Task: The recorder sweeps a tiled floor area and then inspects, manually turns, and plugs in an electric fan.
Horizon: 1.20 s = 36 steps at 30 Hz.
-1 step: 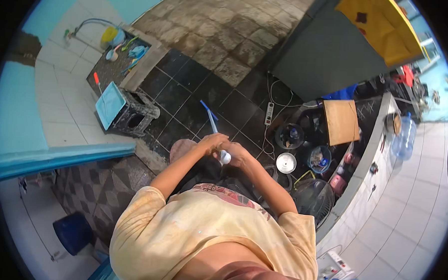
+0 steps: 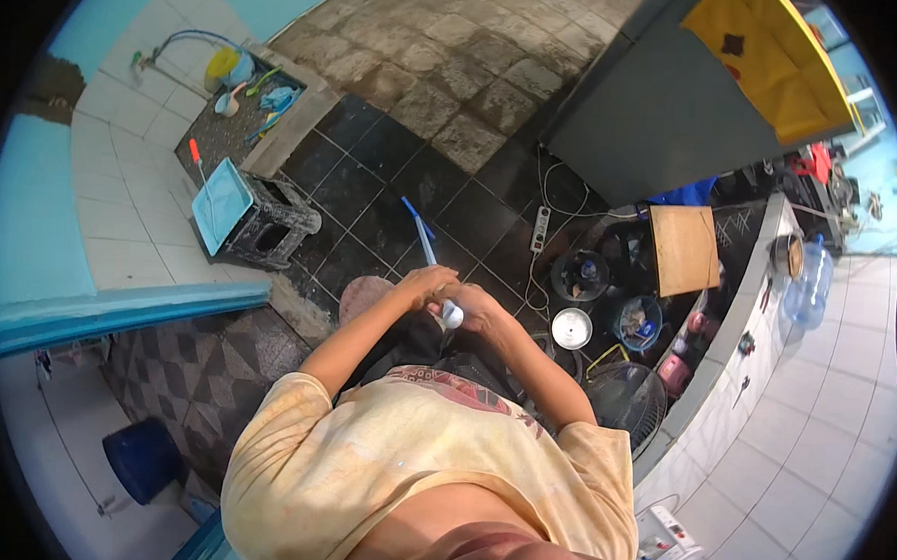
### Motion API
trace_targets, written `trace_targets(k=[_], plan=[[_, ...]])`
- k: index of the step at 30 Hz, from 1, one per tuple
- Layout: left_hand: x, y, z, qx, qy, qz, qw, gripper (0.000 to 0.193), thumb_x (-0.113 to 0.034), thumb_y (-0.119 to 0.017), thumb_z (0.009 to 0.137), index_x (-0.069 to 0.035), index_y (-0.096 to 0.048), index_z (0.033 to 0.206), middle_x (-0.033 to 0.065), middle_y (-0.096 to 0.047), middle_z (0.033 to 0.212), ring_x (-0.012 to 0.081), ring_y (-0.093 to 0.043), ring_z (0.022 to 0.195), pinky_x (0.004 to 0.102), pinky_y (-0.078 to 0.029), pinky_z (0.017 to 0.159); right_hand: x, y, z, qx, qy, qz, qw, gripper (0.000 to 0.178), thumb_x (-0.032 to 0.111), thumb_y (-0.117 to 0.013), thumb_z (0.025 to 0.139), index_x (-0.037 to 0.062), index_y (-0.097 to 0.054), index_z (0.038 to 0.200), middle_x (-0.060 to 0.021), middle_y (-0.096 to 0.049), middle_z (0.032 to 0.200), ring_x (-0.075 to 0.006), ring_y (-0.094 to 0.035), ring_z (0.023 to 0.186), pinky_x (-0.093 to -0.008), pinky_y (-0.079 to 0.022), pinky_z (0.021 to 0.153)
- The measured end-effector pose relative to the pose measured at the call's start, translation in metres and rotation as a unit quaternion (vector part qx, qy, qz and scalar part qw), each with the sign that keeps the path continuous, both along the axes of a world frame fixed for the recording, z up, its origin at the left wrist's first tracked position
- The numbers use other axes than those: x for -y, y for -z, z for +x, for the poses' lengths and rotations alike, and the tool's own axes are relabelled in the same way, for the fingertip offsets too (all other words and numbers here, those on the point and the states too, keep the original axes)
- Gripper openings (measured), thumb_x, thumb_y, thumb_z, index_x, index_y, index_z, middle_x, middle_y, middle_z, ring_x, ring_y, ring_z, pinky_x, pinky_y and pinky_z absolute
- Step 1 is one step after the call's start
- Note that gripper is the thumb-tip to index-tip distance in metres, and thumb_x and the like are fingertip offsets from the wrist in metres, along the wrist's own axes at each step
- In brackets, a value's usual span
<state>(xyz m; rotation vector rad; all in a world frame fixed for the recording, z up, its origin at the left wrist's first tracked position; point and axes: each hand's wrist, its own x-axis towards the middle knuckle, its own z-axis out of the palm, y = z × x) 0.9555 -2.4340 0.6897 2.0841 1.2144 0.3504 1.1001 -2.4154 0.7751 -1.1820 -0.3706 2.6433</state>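
Observation:
Both my hands are closed around a pale-blue-handled floor squeegee (image 2: 425,245). Its rounded white handle end points up toward my body, and its thin blue bar rests on the dark tiles ahead. My left hand (image 2: 426,281) wraps the handle on the left. Close beside it, my right hand (image 2: 475,307) grips near the handle's top end. Some of the fingers are hidden behind the hands and the handle.
Left stands a dark stool (image 2: 271,222) with a light-blue paint tray (image 2: 223,206) leaning on it. A power strip (image 2: 540,229) and its cables lie on the floor to the right, near a white-rimmed bowl (image 2: 571,328), a fan (image 2: 625,403) and a grey cabinet (image 2: 616,107).

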Motion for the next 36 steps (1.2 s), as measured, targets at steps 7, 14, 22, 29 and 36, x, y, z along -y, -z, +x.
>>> trace_targets(k=[7,14,22,29,36], plan=[[-0.065,-0.035,-0.011,0.047,-0.128,0.003,0.991,0.046,-0.006,-0.055,0.063,-0.009,-0.046,0.108,0.0129,-0.036,0.12,0.0278,-0.037,0.108,0.0331,-0.032,0.089,-0.091,-0.009,-0.01,0.064,-0.085,0.089,0.99,0.011,0.004,-0.048,0.066,-0.005,-0.05,0.072,-0.0089,-0.049,0.061,-0.0124,-0.046,0.045,-0.021,-0.036,0.038],[-0.151,0.012,-0.06,0.161,-0.384,-0.061,0.907,0.044,-0.005,-0.052,0.07,-0.003,-0.039,0.112,0.0168,-0.039,0.116,0.0269,-0.039,0.107,0.0311,-0.032,0.089,-0.229,-0.023,0.015,0.034,-0.136,0.076,0.987,0.011,0.002,-0.051,0.064,-0.0081,-0.052,0.069,-0.0131,-0.052,0.064,-0.0124,-0.047,0.045,-0.02,-0.038,0.037],[-0.063,0.2,-0.157,-0.024,-0.57,-0.348,0.744,0.026,-0.012,-0.04,0.074,-0.004,-0.055,0.094,0.0128,-0.056,0.094,0.0218,-0.053,0.088,0.0285,-0.04,0.076,-0.358,-0.04,0.011,0.101,-0.21,0.24,0.942,0.01,0.004,-0.051,0.062,-0.0043,-0.053,0.068,-0.0081,-0.051,0.059,-0.0118,-0.048,0.047,-0.0225,-0.037,0.04],[-0.043,0.221,-0.182,-0.283,-0.25,-0.2,0.904,0.025,-0.016,-0.037,0.076,-0.006,-0.055,0.092,0.0147,-0.054,0.093,0.0271,-0.05,0.089,0.0328,-0.04,0.076,-0.463,-0.013,-0.012,0.206,-0.218,0.373,0.878,0.019,0.007,-0.052,0.063,-0.0052,-0.055,0.078,-0.0046,-0.05,0.059,-0.0108,-0.047,0.05,-0.0251,-0.039,0.046],[-0.216,0.239,-0.281,-0.332,-0.132,-0.2,0.912,0.022,-0.017,-0.04,0.076,-0.005,-0.056,0.084,0.017,-0.054,0.088,0.03,-0.052,0.082,0.0373,-0.042,0.071,-0.578,0.036,-0.026,0.288,-0.093,0.394,0.868,0.014,0.006,-0.054,0.065,-0.0057,-0.051,0.072,-0.0075,-0.051,0.06,-0.0149,-0.051,0.051,-0.0255,-0.043,0.047]])
